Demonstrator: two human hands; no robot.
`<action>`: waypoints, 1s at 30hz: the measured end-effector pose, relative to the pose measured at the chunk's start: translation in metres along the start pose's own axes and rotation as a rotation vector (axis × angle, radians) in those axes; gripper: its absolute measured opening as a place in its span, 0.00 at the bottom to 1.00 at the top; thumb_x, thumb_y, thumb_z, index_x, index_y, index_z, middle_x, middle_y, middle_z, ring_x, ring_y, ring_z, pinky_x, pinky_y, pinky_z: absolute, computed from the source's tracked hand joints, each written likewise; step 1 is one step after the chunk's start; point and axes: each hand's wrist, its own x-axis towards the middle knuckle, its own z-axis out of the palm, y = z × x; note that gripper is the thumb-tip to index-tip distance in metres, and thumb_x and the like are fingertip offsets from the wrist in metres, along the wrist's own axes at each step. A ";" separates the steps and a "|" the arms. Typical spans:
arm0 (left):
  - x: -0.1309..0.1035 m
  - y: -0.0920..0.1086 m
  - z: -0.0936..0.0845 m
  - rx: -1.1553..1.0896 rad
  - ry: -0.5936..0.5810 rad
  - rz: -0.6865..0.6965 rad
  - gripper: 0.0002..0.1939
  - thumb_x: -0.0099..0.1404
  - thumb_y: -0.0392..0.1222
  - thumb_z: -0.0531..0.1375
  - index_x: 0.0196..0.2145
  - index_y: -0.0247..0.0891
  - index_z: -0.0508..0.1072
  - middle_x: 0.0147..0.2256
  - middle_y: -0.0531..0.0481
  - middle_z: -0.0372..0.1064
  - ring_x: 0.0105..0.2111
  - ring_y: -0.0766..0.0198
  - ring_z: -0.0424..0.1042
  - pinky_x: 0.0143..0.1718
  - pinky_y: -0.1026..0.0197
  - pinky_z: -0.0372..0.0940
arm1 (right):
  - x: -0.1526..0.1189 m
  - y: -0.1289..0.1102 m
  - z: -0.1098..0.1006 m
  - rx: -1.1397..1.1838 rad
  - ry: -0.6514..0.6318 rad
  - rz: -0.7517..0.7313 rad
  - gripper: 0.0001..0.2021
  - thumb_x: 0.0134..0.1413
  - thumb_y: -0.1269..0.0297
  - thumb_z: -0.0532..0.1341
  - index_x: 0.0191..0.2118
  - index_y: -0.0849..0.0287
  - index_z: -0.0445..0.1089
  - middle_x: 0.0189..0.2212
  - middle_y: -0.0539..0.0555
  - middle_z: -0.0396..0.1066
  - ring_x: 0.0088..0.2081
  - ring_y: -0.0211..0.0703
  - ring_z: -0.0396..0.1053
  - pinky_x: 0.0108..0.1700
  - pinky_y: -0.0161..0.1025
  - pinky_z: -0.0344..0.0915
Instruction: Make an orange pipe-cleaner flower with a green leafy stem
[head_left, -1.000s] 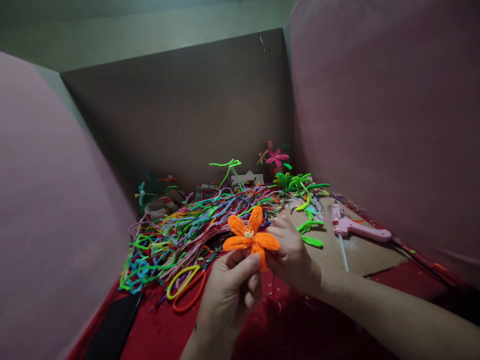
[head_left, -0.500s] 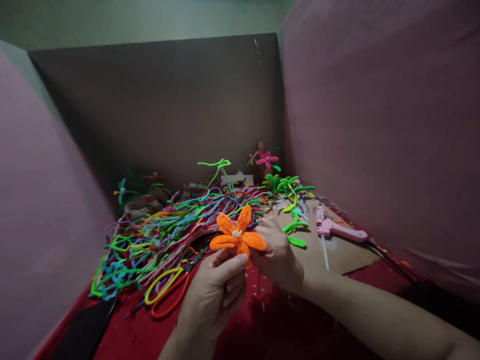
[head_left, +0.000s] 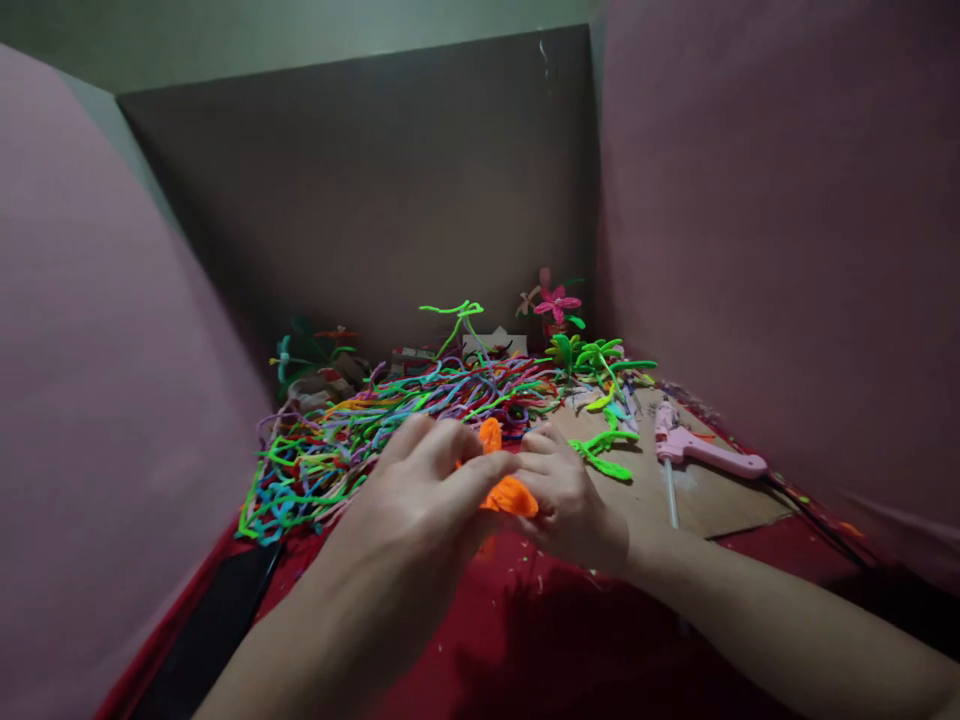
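An orange pipe-cleaner flower [head_left: 511, 496] is held up between my two hands, above the red cloth. My left hand [head_left: 435, 480] is curled over its near side, thumb and fingers closed on the petals, covering the flower's centre. Just right of it, my right hand [head_left: 566, 495] is closed in a fist against the flower; the part it grips is hidden behind the fingers. Only a couple of orange petals show between the hands.
A heap of coloured pipe cleaners [head_left: 420, 405] lies behind my hands. On cardboard [head_left: 720, 505] at right rests a pink glue gun [head_left: 709, 452], near green pipe-cleaner leaves [head_left: 607, 455]. A pink flower [head_left: 557, 304] stands at the back. A black flat object [head_left: 214, 625] lies at left.
My left hand has moved up and over the orange flower, from pinching a lower petal to covering its middle. The flower has turned, and the scissors are hidden now. The view has shifted.
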 end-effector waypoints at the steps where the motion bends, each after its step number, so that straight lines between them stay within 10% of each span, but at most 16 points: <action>1: 0.008 0.005 0.000 0.016 -0.081 0.045 0.06 0.60 0.39 0.56 0.33 0.42 0.74 0.29 0.49 0.65 0.31 0.60 0.59 0.30 0.60 0.56 | 0.000 -0.001 0.000 0.013 0.008 -0.012 0.14 0.54 0.65 0.53 0.19 0.59 0.60 0.17 0.50 0.63 0.26 0.39 0.56 0.33 0.40 0.52; 5: 0.030 0.014 0.003 0.049 -0.343 0.062 0.11 0.62 0.34 0.53 0.24 0.37 0.70 0.29 0.49 0.64 0.30 0.62 0.57 0.32 0.59 0.54 | -0.001 -0.001 0.001 0.044 0.052 -0.054 0.13 0.53 0.66 0.56 0.19 0.60 0.60 0.18 0.51 0.64 0.27 0.39 0.58 0.32 0.39 0.54; 19: 0.058 -0.004 0.011 0.133 -0.419 -0.074 0.08 0.55 0.37 0.58 0.19 0.38 0.71 0.27 0.51 0.64 0.33 0.60 0.57 0.35 0.57 0.50 | 0.000 -0.006 -0.002 0.030 0.130 -0.117 0.11 0.47 0.73 0.56 0.18 0.60 0.60 0.17 0.50 0.67 0.27 0.40 0.60 0.33 0.41 0.54; 26: 0.034 -0.001 -0.008 0.046 -0.077 -0.113 0.08 0.57 0.43 0.59 0.35 0.39 0.71 0.31 0.51 0.66 0.33 0.61 0.60 0.35 0.60 0.55 | 0.005 -0.005 -0.010 0.018 0.093 -0.010 0.13 0.50 0.71 0.53 0.17 0.59 0.55 0.15 0.48 0.58 0.24 0.38 0.53 0.31 0.39 0.51; 30: 0.004 -0.005 -0.019 -0.101 0.011 -0.525 0.10 0.59 0.49 0.56 0.28 0.39 0.69 0.22 0.55 0.62 0.22 0.68 0.58 0.23 0.65 0.53 | 0.006 -0.002 -0.013 0.035 0.104 0.027 0.15 0.52 0.69 0.54 0.17 0.59 0.51 0.14 0.47 0.54 0.23 0.37 0.51 0.30 0.38 0.50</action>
